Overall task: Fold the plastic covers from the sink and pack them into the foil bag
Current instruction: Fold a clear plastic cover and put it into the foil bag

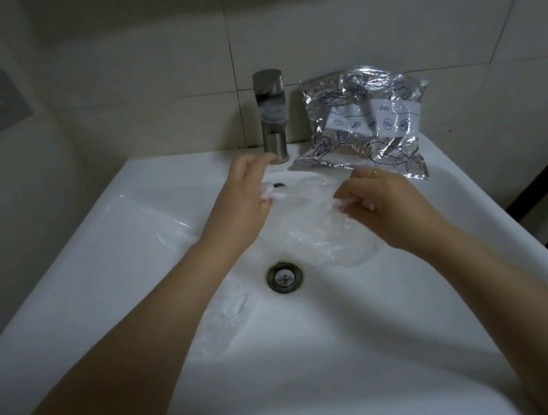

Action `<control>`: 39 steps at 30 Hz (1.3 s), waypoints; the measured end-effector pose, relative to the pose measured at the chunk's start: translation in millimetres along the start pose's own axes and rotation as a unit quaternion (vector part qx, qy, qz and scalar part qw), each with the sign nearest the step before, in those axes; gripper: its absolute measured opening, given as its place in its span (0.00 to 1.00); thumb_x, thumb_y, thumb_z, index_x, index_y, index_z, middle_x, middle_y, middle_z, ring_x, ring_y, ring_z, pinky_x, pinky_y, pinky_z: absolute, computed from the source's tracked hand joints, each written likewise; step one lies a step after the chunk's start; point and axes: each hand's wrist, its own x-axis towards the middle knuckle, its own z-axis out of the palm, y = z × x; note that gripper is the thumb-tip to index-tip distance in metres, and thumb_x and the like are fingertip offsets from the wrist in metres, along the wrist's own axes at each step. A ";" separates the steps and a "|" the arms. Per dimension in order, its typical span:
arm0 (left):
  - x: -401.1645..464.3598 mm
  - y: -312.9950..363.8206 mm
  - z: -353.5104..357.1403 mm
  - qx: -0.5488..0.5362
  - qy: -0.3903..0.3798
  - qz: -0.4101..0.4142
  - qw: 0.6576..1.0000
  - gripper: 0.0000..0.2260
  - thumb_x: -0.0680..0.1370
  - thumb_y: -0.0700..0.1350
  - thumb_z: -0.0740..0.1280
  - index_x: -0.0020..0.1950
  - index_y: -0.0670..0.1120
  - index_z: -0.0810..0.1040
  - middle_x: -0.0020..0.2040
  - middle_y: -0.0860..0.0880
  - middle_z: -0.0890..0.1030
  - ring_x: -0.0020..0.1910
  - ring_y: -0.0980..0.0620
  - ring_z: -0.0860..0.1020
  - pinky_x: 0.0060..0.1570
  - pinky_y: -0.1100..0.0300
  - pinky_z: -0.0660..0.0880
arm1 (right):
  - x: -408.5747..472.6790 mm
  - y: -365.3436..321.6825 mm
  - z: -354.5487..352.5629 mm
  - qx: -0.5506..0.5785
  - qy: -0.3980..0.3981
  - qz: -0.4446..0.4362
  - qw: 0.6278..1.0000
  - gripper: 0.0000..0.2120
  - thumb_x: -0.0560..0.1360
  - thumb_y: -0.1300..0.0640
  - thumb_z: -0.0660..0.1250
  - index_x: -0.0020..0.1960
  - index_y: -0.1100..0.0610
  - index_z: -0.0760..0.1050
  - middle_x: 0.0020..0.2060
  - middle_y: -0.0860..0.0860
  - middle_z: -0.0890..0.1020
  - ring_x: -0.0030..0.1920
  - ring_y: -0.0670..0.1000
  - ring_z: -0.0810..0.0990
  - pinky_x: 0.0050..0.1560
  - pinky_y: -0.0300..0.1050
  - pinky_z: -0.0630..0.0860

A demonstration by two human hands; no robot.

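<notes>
Sink [105, 248]: our landmark.
Hands: left hand [246, 190] and right hand [378, 198] pinch plastic cover [316, 223] (clear) above drain [284, 276].
Foil bag [364, 123]: right of faucet [272, 114].

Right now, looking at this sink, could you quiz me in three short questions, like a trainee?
1. True or false: both hands grip the same clear plastic cover.
2. Where does the foil bag stand? A) in the basin B) on the sink's back ledge, right of the faucet C) on the floor
3. Fill in: the ring is on the ___ hand.

Key: 1 true: the left hand and the right hand each pinch one edge. 2 B. 3 right.
</notes>
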 end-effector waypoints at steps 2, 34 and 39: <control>0.2 -4.8 0.9 0.029 -0.006 -0.037 0.999 0.09 0.75 0.36 0.65 0.55 0.40 0.78 0.51 0.42 0.76 0.47 0.47 0.75 0.42 0.63 0.65 | 1.5 -1.8 2.4 0.000 0.038 -0.010 0.999 0.13 0.70 0.70 0.65 0.53 0.62 0.79 0.51 0.56 0.76 0.38 0.47 0.74 0.42 0.35 0.67; 14.4 -31.4 -23.6 -0.743 -0.018 -0.348 0.571 0.11 0.81 0.45 0.55 0.42 0.45 0.73 0.28 0.52 0.76 0.25 0.59 0.75 0.27 0.68 0.75 | -8.0 38.7 0.4 0.564 -0.142 0.330 0.743 0.11 0.64 0.55 0.70 0.27 0.55 0.72 0.22 0.48 0.70 0.23 0.45 0.70 0.22 0.34 0.64; 13.4 -26.7 -25.2 -0.694 -0.062 -0.361 0.620 0.13 0.81 0.48 0.54 0.38 0.49 0.69 0.22 0.55 0.66 0.16 0.59 0.61 0.16 0.70 0.56 | -6.9 43.3 -5.6 0.742 -0.103 0.276 0.602 0.15 0.52 0.53 0.81 0.31 0.54 0.75 0.26 0.46 0.69 0.24 0.44 0.66 0.25 0.34 0.60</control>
